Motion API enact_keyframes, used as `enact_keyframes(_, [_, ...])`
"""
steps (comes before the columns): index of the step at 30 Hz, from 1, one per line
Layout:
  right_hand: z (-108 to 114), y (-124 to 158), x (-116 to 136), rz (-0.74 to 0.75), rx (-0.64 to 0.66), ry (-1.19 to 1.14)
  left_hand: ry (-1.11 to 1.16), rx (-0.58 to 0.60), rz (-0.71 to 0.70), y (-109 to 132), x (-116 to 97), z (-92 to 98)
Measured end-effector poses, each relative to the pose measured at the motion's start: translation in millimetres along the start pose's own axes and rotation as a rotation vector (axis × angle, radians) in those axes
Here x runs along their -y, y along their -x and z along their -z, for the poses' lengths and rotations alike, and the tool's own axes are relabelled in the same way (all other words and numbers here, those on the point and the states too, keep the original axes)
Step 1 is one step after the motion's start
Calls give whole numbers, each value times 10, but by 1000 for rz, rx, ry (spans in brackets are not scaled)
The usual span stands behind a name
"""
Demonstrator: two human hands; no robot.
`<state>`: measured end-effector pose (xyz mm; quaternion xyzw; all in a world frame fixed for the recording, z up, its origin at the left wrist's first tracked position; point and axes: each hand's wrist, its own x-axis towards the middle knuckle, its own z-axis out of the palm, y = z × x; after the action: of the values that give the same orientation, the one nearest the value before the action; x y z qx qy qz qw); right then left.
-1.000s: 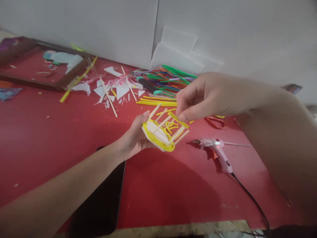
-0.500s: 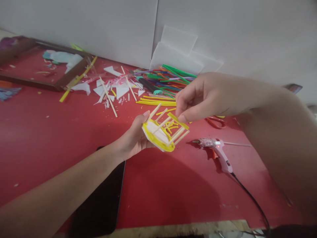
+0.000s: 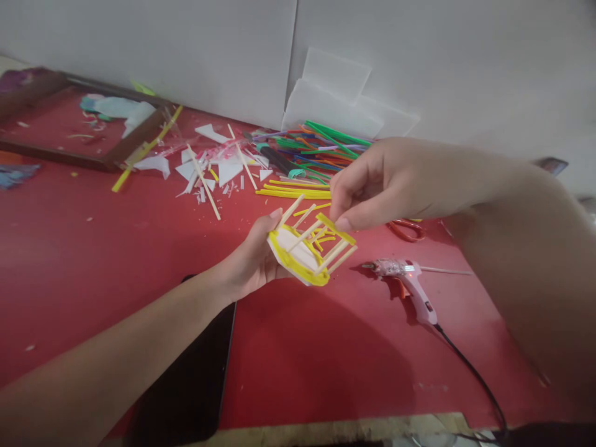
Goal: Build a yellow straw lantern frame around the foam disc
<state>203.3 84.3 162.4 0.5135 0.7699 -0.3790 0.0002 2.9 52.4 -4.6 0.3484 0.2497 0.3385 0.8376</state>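
My left hand [image 3: 256,254] grips the edge of a small craft model [image 3: 300,248], thumb on its rim and fingers underneath. The model has a white base bordered in yellow, and several short wooden sticks rise from it. A yellow strip [image 3: 336,229] lies across the tops of some sticks at the right side. My right hand [image 3: 367,186] pinches this strip from above between thumb and fingers; the other fingers are curled. Right of the model, a pink glue gun [image 3: 405,276] lies on the red table [image 3: 316,360], its small light lit.
Behind the hands lie yellow strips [image 3: 293,192], colourful pipe cleaners [image 3: 316,146], a dark-handled cutter [image 3: 279,160] and white scraps [image 3: 229,171]. A brown frame [image 3: 56,155] is at left, a black tablet-like slab [image 3: 186,372] in front. Red-handled scissors [image 3: 407,231] and a black cord [image 3: 475,372] are at right.
Almost nothing differs. Both hands keep their hold, and the model has shifted only very slightly.
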Motion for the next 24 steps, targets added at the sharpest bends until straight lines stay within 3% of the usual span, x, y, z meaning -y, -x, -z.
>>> enact_keyframes(24, [-2,-46,-37,25,29,-16,-10,-24,4,9,-11,-4])
